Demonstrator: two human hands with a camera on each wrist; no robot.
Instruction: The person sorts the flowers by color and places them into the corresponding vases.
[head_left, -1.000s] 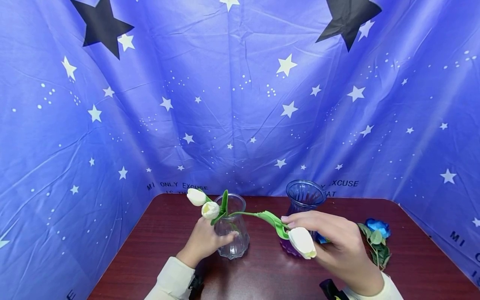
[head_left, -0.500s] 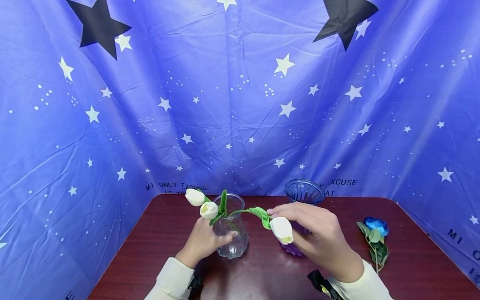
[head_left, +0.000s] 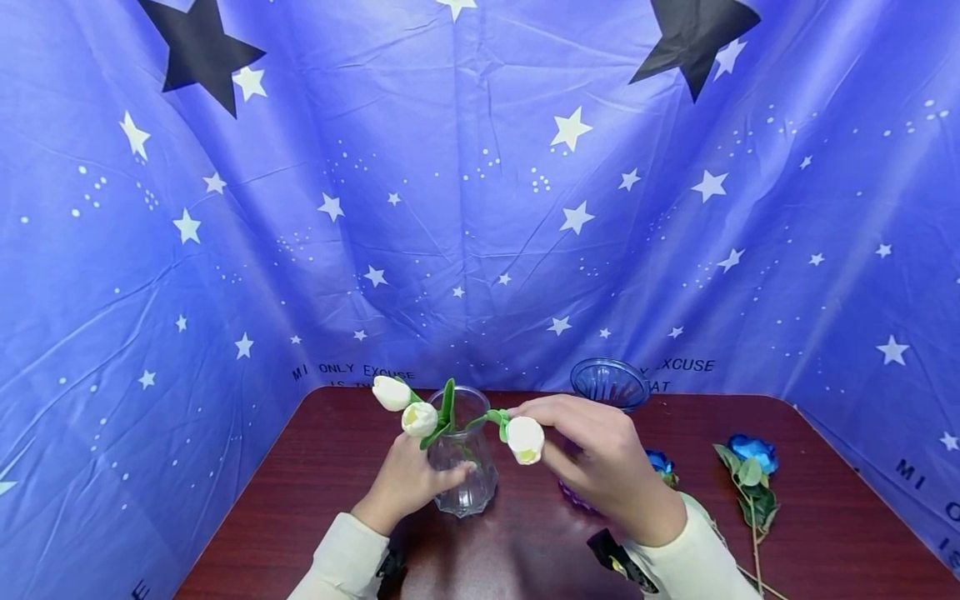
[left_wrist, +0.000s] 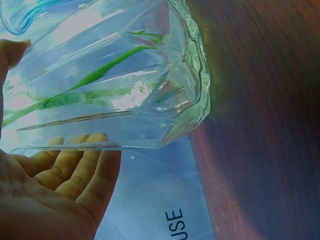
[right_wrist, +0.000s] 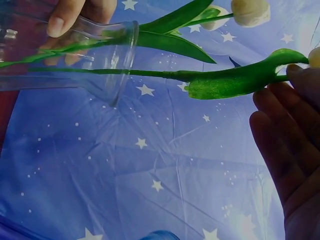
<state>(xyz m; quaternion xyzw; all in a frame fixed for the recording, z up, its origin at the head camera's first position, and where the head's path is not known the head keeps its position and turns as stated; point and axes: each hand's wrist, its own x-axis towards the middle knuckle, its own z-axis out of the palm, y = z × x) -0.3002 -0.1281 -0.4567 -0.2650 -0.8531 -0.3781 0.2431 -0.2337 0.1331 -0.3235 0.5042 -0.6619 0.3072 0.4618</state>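
A clear glass vase (head_left: 472, 492) stands on the table, and my left hand (head_left: 405, 483) grips its side; in the left wrist view, fingers curl round the ribbed glass. Two white tulips (head_left: 419, 419) lean out over the vase's left rim, their green stems running down inside. My right hand (head_left: 600, 458) pinches a third white tulip (head_left: 525, 440) just below its bloom, close to the right side of the rim. In the right wrist view this tulip's stem (right_wrist: 150, 73) passes through the mouth into the vase, with its broad leaf still outside.
A blue glass vase (head_left: 609, 385) with a purple lower part stands behind my right hand, partly hidden. One blue rose (head_left: 752, 454) lies at the right of the table (head_left: 825, 500); another blue rose (head_left: 660, 462) shows beside my right wrist. A starry blue cloth (head_left: 480, 250) hangs behind.
My right hand has moved left toward the clear vase with the tulip, and more of its stem is inside. The left hand and the vase have stayed put.
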